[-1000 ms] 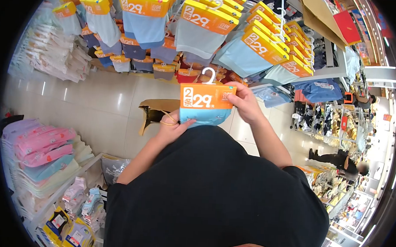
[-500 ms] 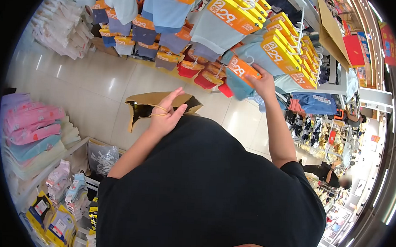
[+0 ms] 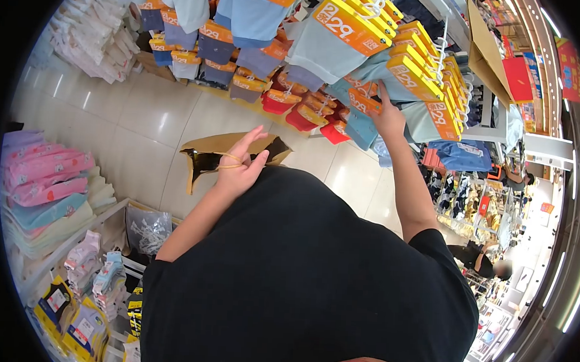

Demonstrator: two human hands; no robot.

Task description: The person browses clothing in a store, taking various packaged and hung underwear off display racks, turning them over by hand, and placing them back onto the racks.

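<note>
My right hand (image 3: 389,118) is at the hanging rack, its fingers closed at the edge of an orange card marked 29 on a teal folded garment (image 3: 362,127). One finger points upward along the card; the others are partly hidden. Beside it hang pale garments with yellow-edged orange cards (image 3: 411,77). My left hand (image 3: 241,164) is held out in front of my body, fingers stretched and thumb apart, with a thin tan loop around it. Just beyond it is a brown paper bag (image 3: 204,145) with its mouth open, partly covered by the hand.
Red garments (image 3: 300,120) hang low on the rack above the tiled floor (image 3: 140,126). At left are stacked pink clothes (image 3: 48,170) and socks (image 3: 83,256). A cardboard box (image 3: 486,50) sits at upper right. Another person (image 3: 477,259) is farther down the aisle.
My right hand has turned and lifted a finger, and the teal garment's card has shifted slightly to the right and up. My left hand has barely moved.
</note>
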